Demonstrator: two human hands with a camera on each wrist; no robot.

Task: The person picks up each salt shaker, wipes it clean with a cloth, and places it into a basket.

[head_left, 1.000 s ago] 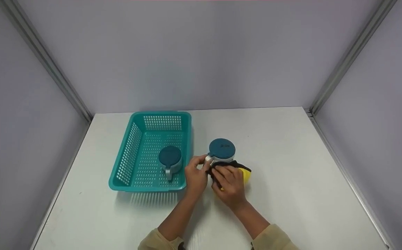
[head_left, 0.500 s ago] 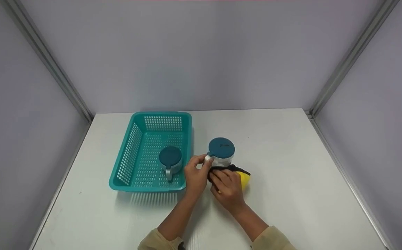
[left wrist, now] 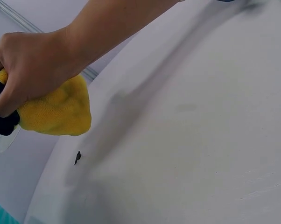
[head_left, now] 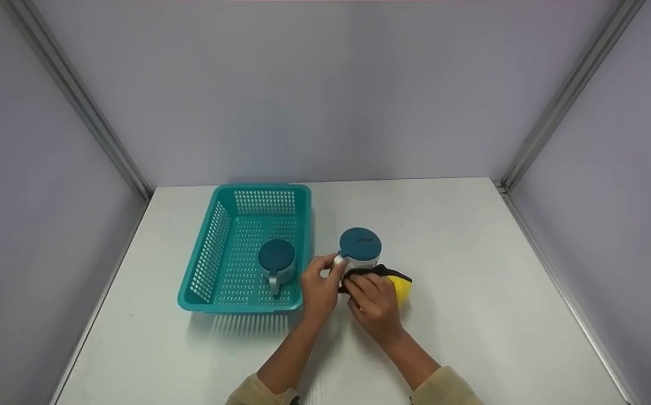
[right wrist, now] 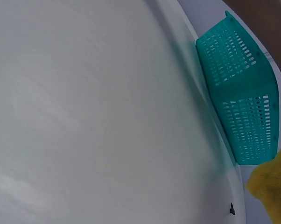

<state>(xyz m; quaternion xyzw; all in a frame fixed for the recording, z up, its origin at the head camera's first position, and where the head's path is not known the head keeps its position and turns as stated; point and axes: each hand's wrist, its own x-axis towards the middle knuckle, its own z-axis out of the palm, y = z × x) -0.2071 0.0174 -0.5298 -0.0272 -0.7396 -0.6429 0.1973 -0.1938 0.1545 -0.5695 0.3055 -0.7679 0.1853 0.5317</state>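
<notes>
In the head view a white mug (head_left: pixel 366 262) with a dark blue lid (head_left: pixel 360 243) is held right of the basket. My left hand (head_left: pixel 320 287) pinches the mug's handle between thumb and fingers. My right hand (head_left: pixel 377 306) grips a yellow cloth (head_left: pixel 401 289) with black edging, bunched against the front of the mug. From the left wrist, my right hand (left wrist: pixel 33 65) shows with its fingers curled into the yellow cloth (left wrist: pixel 61 109); a bit of the mug (left wrist: pixel 9 140) shows below. The right wrist view catches only a corner of the cloth (right wrist: pixel 273 184).
A teal perforated basket (head_left: pixel 195 264) stands left of the hands on the white table (head_left: pixel 460 292). Inside it sits a second lidded mug (head_left: pixel 276 256), its handle toward me. A small dark mark (left wrist: pixel 78 157) shows on the table. Grey panels (head_left: pixel 325 90) enclose the back and sides.
The right hand and cloth shift in small strokes across the front of the mug, first slightly left, then back to the right. The left hand keeps its pinch on the handle.
</notes>
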